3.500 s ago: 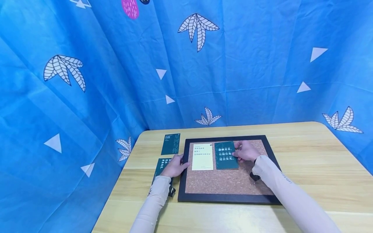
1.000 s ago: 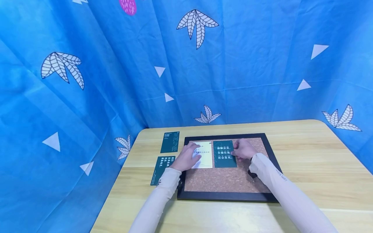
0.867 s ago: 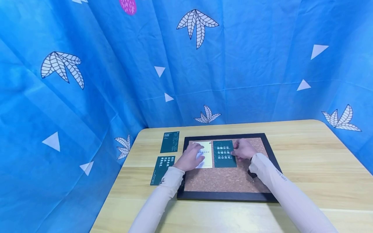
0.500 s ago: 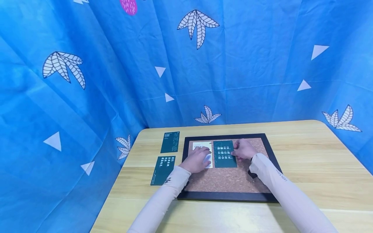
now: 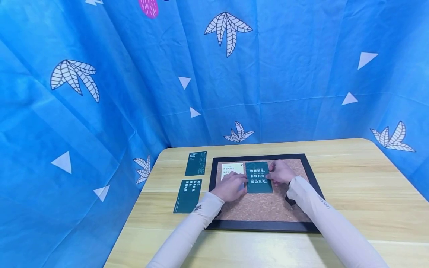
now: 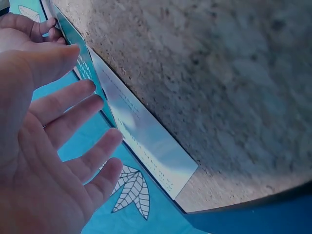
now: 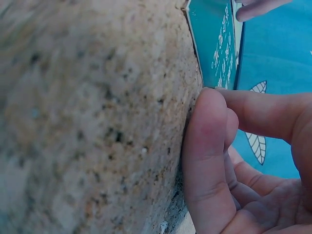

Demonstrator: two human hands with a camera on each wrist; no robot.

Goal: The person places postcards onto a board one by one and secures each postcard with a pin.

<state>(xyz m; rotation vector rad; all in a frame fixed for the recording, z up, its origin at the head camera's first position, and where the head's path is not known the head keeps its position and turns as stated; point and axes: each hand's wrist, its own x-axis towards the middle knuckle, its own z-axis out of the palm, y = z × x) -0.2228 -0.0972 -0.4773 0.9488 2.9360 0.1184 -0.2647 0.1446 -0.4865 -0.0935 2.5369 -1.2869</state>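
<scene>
Right hand (image 5: 280,172) pinches white-lettered dark-green rectangular card (image 5: 259,177) at 3 o'clock edge

Left hand (image 5: 230,187) loose, unclenched, near card's 9 o'clock edge. Card at 12 on black-framed rectangular corkboard (image 5: 259,210); cream rectangular card (image 5: 232,168) at 10. Pale wooden worktop (image 5: 368,193) underneath.

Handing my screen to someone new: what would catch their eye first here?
Probably the bright blue curtain with white leaf prints, behind the wooden table. Next, the black-framed cork board on that table, where the right hand pinches a green card. In the head view, the left hand partly hides the pale card beside it.
</scene>
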